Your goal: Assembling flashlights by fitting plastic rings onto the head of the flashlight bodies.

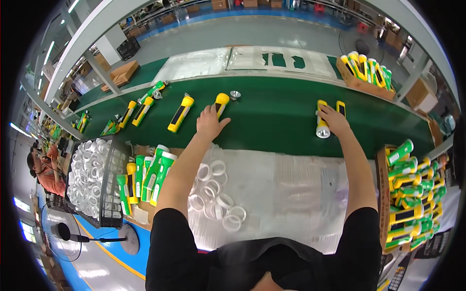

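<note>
My left hand (210, 123) rests over the lower part of a yellow flashlight (222, 100) on the green conveyor belt (272, 111). Its thumb is stretched out to the right, apart from the flashlight. A small silver reflector cup (235, 95) lies just right of that flashlight's head. Farther right, my right hand (335, 119) is closed over the middle of another yellow flashlight (322, 130), whose lens end points toward me. Beside this hand lies one more yellow flashlight (341, 107) with a dark panel, partly hidden by the hand.
More flashlights (180, 114) lie leftward along the belt. A black crate (112, 182) of white rings and a box of flashlights (148, 177) stand at left. Loose rings (224, 200) lie on the plastic-covered table (291, 194). A full carton (383, 194) stands at right, another carton (361, 83) beyond the belt.
</note>
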